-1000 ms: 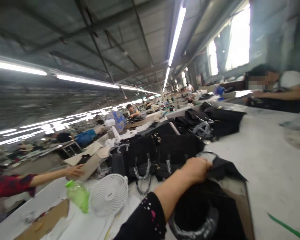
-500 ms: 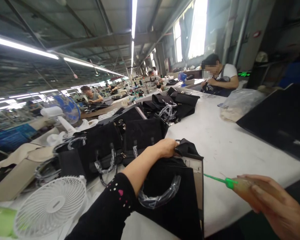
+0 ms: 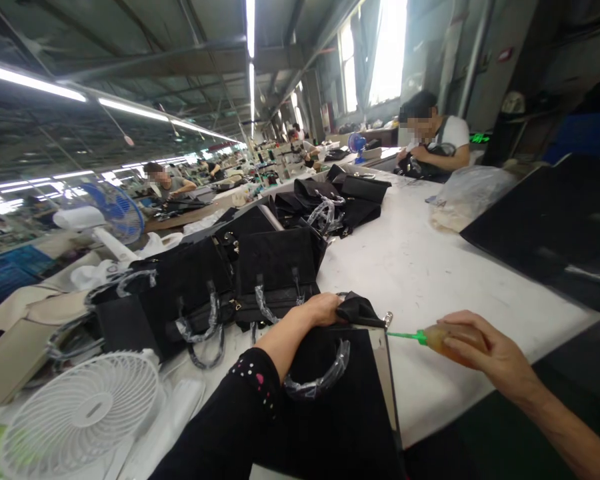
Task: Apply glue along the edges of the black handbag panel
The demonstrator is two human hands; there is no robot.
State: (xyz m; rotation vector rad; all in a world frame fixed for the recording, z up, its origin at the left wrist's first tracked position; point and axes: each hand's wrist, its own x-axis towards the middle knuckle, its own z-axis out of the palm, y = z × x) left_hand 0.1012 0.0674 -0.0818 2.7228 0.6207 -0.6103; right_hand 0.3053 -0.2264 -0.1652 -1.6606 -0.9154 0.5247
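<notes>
Left hand (image 3: 325, 310): gripping bag (image 3: 347, 427) at 6 o'clock by its flap (image 3: 359, 309), seemingly so the pale edge (image 3: 391, 393) lies exposed | right hand (image 3: 503, 357): wrapped round bottle (image 3: 453, 343) at 4 o'clock, nozzle (image 3: 405, 337) toward 9, apparently to reach that edge | fan (image 3: 93, 408): 8 o'clock, apart

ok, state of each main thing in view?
Near bag: handle plastic-wrapped
Bottle: held nearly sideways, nozzle towards near bag's edge
Left hand: gripping near bag's top
Right hand: closed around bottle
White fan: spinning, can't tell
Ceiling light: lit
Green sign: lit
</notes>
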